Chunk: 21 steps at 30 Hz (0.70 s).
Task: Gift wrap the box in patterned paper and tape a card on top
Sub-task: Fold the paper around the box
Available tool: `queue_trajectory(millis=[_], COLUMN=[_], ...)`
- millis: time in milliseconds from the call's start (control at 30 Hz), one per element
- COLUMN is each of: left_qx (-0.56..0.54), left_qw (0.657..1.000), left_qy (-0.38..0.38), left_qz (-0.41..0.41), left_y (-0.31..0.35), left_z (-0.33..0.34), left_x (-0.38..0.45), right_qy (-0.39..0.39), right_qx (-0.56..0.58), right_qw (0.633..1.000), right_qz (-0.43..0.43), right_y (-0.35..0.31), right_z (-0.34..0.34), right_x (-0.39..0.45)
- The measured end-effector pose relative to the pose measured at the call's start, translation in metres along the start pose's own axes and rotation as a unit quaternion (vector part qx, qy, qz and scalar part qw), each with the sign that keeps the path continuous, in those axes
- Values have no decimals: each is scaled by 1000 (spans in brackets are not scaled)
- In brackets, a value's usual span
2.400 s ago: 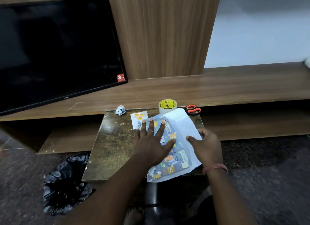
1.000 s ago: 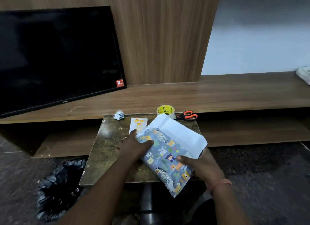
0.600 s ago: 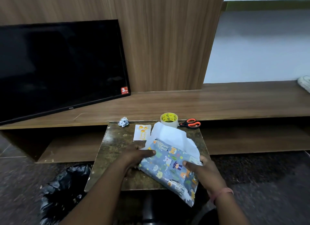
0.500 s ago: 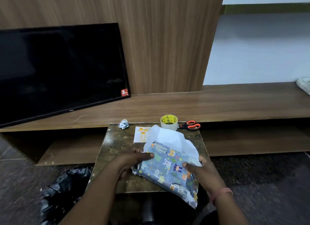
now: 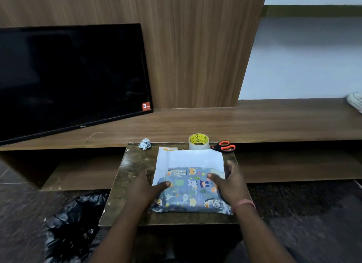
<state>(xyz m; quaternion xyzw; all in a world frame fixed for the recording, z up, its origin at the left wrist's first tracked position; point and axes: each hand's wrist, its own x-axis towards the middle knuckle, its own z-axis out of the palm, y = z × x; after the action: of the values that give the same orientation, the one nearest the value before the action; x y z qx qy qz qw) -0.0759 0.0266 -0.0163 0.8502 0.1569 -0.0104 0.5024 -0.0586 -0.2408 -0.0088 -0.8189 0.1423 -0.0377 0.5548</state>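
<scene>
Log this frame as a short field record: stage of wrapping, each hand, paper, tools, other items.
stage: box half covered, white flap open at the far side, no tape on yet
left hand: grips the parcel's left end
right hand: grips its right end
patterned paper: printed side up over the box
tape roll: table's far edge
scissors: right of the tape
card: mostly hidden behind the flap
</scene>
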Motion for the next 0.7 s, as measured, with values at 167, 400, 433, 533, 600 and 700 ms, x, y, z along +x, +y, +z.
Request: queue_trajectory(millis=[167, 400, 433, 533, 600, 700], left_qx=[6, -83, -78, -38, -23, 27], left_qw=[998, 976, 976, 979, 982, 984], left_qy=[-60, -200, -203, -199, -188, -166], left_qz=[35, -19, -12, -1, 14, 50], left_y=[8, 17, 22, 33, 32, 28], left_z=[2, -8, -8, -9, -10, -14], left_x=[-3, 5, 5, 9, 13, 18], right_qy=[-35, -112, -118, -133, -149, -165], right_qx=[-184, -123, -119, -117, -129, -146], right_qw=[982, 986, 986, 984, 980, 975], right_qz=[8, 12, 6, -2, -5, -7], right_y=[-38, -25, -25, -24, -24, -25], right_z=[0, 3, 2, 1, 1, 2], right_x=[-2, 5, 5, 9, 14, 19])
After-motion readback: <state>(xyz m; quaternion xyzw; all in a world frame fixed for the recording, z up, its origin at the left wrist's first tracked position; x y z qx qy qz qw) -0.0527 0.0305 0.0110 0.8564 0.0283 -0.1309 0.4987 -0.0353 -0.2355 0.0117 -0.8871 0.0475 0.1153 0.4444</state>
